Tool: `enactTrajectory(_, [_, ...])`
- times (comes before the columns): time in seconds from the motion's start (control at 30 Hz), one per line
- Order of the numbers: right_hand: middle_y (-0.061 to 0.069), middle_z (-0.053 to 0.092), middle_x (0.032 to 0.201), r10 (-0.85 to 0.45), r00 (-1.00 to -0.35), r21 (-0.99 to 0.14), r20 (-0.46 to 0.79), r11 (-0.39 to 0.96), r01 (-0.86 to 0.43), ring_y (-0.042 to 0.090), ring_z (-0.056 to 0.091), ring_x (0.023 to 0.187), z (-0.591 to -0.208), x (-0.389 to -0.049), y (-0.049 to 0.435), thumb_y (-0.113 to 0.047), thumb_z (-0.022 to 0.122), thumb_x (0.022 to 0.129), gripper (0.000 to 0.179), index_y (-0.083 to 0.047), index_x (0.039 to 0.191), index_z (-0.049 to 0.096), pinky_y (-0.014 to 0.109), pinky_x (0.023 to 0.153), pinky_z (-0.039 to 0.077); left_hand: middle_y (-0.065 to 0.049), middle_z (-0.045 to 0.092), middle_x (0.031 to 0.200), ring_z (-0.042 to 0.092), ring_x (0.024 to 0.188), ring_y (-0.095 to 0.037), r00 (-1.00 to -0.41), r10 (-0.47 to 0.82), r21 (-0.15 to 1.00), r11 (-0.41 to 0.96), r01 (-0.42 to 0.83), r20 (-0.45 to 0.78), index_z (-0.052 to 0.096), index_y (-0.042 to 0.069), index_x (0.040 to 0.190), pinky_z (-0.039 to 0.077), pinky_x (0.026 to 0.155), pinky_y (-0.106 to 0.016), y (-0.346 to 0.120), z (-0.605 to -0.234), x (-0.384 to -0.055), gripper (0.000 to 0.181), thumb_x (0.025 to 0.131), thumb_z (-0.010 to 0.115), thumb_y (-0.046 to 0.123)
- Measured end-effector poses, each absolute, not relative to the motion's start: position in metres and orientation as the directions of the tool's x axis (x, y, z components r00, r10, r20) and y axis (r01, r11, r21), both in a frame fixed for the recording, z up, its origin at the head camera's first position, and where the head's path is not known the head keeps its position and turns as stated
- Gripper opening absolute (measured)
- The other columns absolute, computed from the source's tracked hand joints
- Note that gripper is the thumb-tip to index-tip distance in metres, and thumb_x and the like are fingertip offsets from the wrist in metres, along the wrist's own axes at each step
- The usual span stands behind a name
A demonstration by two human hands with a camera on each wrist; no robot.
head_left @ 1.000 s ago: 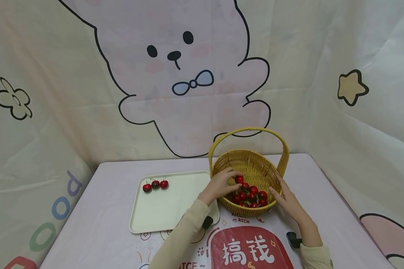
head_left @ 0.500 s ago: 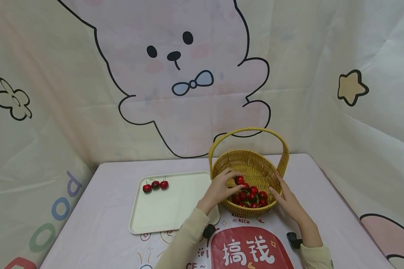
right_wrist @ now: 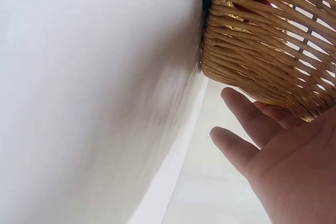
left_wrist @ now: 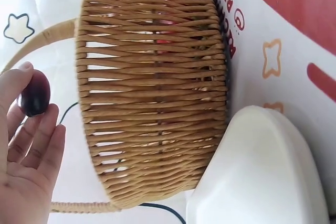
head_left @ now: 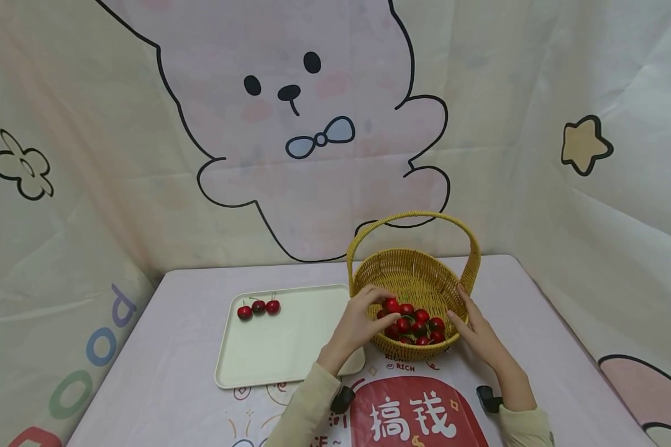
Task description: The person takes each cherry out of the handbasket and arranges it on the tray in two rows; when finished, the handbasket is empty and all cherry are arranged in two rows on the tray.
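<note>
My left hand (head_left: 360,313) is over the left rim of the yellow-brown wicker basket (head_left: 408,273), pinching a dark red cherry (left_wrist: 35,94) between thumb and fingers. In the left wrist view that cherry is level with the basket's top edge, outside its woven side. Several more red cherries (head_left: 419,328) lie in the front of the basket. My right hand (head_left: 483,335) holds the basket's right rim, thumb on the inner side and fingers outside. From the right wrist view, two of its fingers (right_wrist: 252,116) stretch along below the woven wall, and the thumb is hidden.
Left of the basket lies a cream rectangular tray (head_left: 268,360), with three stemmed cherries (head_left: 258,307) in its far left corner. The basket's tall arched handle (head_left: 414,215) rises above both hands. A printed cloth (head_left: 190,310) covers the table, backed by a curtain.
My left hand has drawn back slightly to the left, toward the basket's left rim, bringing the pinched cherry along. My right hand, the basket and the tray have stayed in place.
</note>
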State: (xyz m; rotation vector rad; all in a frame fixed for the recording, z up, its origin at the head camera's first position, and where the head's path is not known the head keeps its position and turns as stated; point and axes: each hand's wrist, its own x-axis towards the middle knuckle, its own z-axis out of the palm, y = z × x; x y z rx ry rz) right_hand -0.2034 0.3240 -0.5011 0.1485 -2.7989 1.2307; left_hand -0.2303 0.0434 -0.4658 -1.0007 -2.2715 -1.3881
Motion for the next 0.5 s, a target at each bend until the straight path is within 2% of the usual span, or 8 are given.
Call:
enactTrajectory(0.1, [0.022,0.009,0.153,-0.057,-0.992,-0.729,0.117,0.673,-0.124,0.051,0.015,0.134,-0.502,-0.203,0.324,-0.038,0.045,0.096,0.072,-0.017,0.15,0.003,0.071,0.097,0.023,0.003,0.058,0.107,0.057,0.095,-0.008,-0.714,0.402,0.663,0.285,0.692,0.573,0.063,0.009,0.111,0.051,0.083,-0.027,0.038,-0.463,-0.225,0.035,0.081,0.073,0.023])
enactTrajectory(0.17, [0.022,0.009,0.153,-0.057,-0.992,-0.729,0.117,0.674,-0.124,0.05,0.015,0.134,-0.501,-0.203,0.324,-0.038,0.045,0.096,0.072,-0.016,0.15,0.004,0.07,0.097,0.023,0.004,0.058,0.107,0.056,0.096,-0.007,-0.713,0.402,0.656,0.296,0.695,0.574,0.063,0.011,0.112,0.051,0.083,-0.026,0.034,-0.46,-0.222,0.034,0.082,0.072,0.024])
enactTrajectory(0.33, [0.023,0.009,0.153,-0.057,-0.991,-0.73,0.117,0.672,-0.125,0.051,0.015,0.134,-0.501,-0.203,0.324,-0.038,0.045,0.096,0.072,-0.015,0.15,0.004,0.07,0.097,0.023,0.003,0.055,0.107,0.054,0.093,-0.006,-0.709,0.42,0.647,0.305,0.698,0.567,0.065,0.019,0.114,0.052,0.079,-0.031,0.024,-0.457,-0.214,0.03,0.085,0.068,0.025])
enactTrajectory(0.5, [0.023,0.01,0.152,-0.054,-0.992,-0.733,0.11,0.67,-0.118,0.051,0.015,0.134,-0.501,-0.203,0.324,-0.039,0.044,0.096,0.072,-0.016,0.15,0.003,0.071,0.097,0.023,0.005,0.053,0.105,0.053,0.086,-0.007,-0.724,0.436,0.677,0.292,0.676,0.534,0.064,0.02,0.114,0.054,0.076,-0.031,0.012,-0.459,-0.213,0.03,0.084,0.069,0.022])
